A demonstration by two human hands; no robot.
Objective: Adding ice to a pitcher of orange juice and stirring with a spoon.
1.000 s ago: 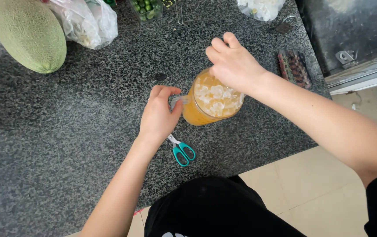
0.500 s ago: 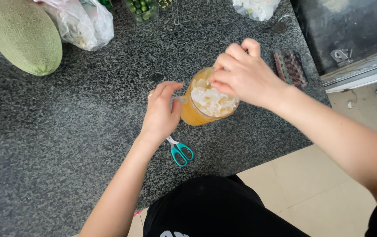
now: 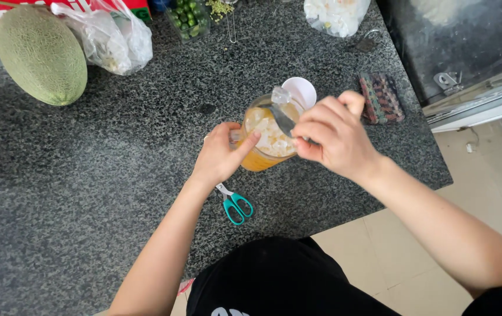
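Note:
A clear cup of orange drink with ice [image 3: 265, 140] stands on the speckled dark counter [image 3: 116, 175]. My left hand [image 3: 221, 155] grips the cup's side. My right hand [image 3: 333, 134] is closed on a metal spoon [image 3: 283, 117] that lifts an ice cube over the cup. A small white cup or lid [image 3: 302, 90] sits just behind the drink. Teal-handled scissors [image 3: 234, 203] lie on the counter under my left wrist.
A green melon [image 3: 41, 55] and a plastic bag [image 3: 113, 38] are at the back left. A tub of green fruit [image 3: 189, 16] and a bag of white pieces [image 3: 335, 14] sit at the back. A patterned cloth [image 3: 381, 96] lies near the counter's right edge.
My right hand moved off the top of the cup to its right side and now holds up a spoon with ice. The white cup behind the drink is uncovered. The left hand stays on the cup.

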